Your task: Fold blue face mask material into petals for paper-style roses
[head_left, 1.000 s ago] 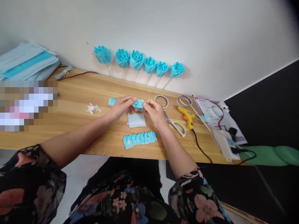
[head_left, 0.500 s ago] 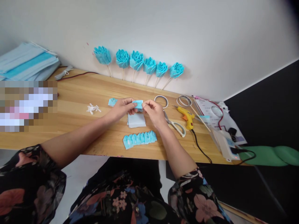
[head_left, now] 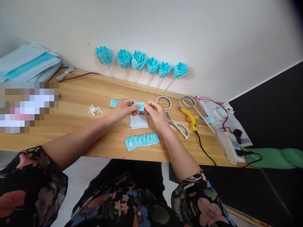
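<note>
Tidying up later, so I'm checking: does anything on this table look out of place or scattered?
Only small things: white scraps lie loose left of the hands, and the leftmost blue flower leans away from the row.

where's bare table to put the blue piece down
Bare wood lies left of the white scraps, and between the paper roses and both hands. Crowded: the right end, with tape rings, scissors and glue gun.

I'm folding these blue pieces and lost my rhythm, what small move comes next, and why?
Probably press the crease flat: both the left hand and right hand pinch the small blue folded fabric piece, held above the pale square stack.
</note>
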`<state>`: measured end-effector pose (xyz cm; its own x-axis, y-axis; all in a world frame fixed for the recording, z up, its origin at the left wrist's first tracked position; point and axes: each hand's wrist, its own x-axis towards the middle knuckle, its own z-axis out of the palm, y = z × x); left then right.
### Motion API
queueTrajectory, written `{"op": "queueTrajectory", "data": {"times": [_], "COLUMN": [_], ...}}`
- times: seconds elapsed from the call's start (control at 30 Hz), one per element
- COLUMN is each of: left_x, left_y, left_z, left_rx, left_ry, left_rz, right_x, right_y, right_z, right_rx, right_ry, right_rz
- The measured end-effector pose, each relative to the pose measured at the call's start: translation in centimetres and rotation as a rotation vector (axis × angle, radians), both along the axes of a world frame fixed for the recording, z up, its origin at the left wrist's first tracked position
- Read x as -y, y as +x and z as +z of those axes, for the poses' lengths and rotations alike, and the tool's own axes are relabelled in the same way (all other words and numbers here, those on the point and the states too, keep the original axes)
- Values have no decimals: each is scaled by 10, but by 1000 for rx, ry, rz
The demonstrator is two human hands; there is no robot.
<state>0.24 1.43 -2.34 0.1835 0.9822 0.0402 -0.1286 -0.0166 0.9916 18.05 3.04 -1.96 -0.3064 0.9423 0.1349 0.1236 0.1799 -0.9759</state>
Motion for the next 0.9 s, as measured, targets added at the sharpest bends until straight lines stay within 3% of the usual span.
{"op": "queueTrajectory", "data": {"times": [0.5,0.67,0.9], "left_x": [0,2,0], "left_y": [-1,-1,-3], "left_z": [-2,-1,6], "left_rx": [-216,-264,-202], "left_ry": [37,42,-2], "left_rz": [-108,-125,0], "right_x": [1,-1,-5], "right_y": [0,0,5], "right_z": [-4,-6,-5], "right_rx": [17,51,42], "right_ry": [34,57,46], "right_rz": [75,26,73]}}
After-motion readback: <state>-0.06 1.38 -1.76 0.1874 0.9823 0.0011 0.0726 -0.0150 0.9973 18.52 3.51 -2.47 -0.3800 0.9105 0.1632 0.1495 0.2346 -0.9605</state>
